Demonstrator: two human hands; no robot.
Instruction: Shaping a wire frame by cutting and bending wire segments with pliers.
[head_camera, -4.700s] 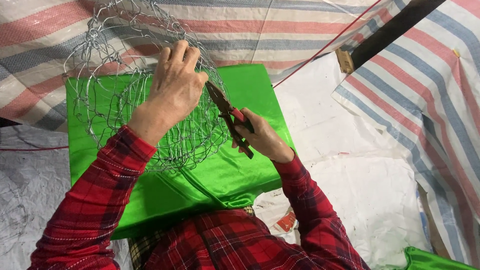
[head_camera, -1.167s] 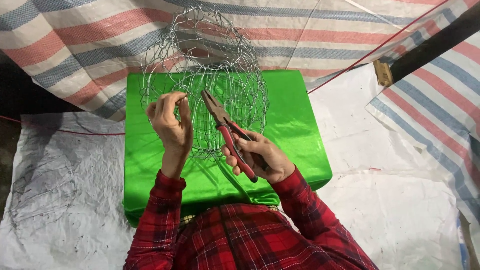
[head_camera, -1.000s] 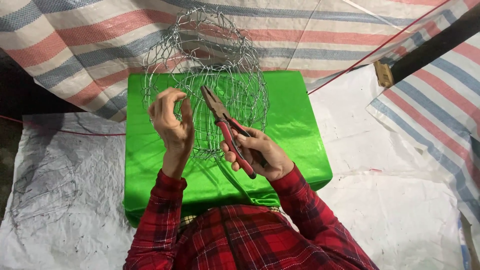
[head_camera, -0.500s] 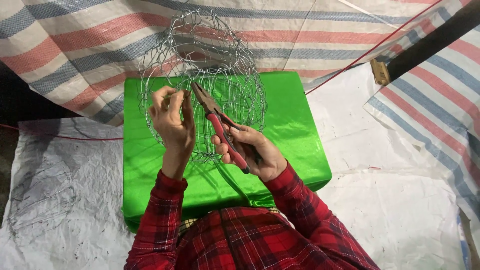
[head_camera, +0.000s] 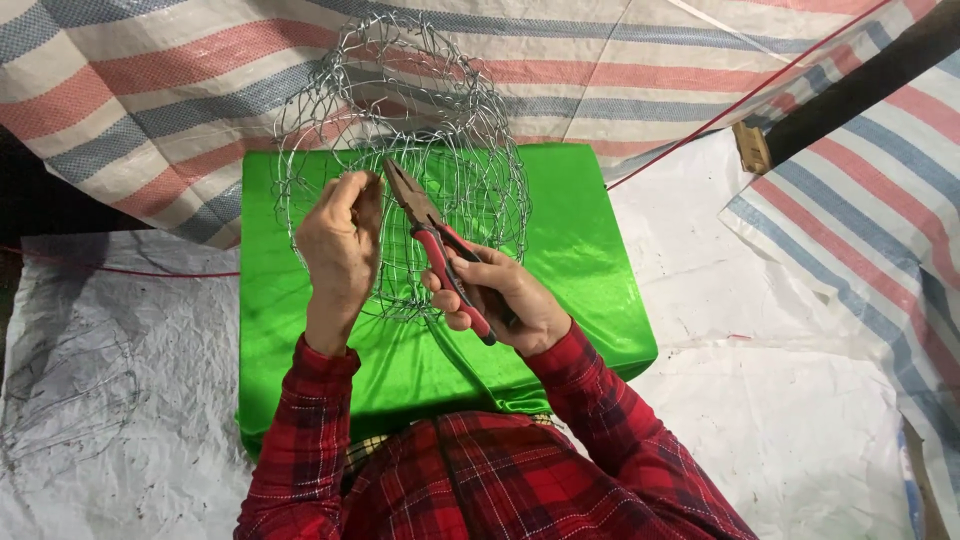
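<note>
A rounded basket of silver wire mesh (head_camera: 420, 130) stands on a shiny green cushion (head_camera: 590, 260). My left hand (head_camera: 338, 245) pinches a strand of the mesh at its near left side, fingers closed on the wire. My right hand (head_camera: 500, 300) grips the red handles of a pair of pliers (head_camera: 435, 245). The dark jaws of the pliers point up and left, close to the wire by my left fingertips. Both arms wear red plaid sleeves.
A striped tarpaulin in red, blue and white (head_camera: 150, 90) covers the ground behind and to the right. White sheeting (head_camera: 780, 420) lies to both sides of the cushion. A dark wooden beam (head_camera: 850, 90) crosses the top right. A thin red cord (head_camera: 110, 270) runs along the left.
The pliers' jaws have shifted left toward my left fingertips. Since several seconds ago my left hand has come off the top of the mesh and now pinches one strand.
</note>
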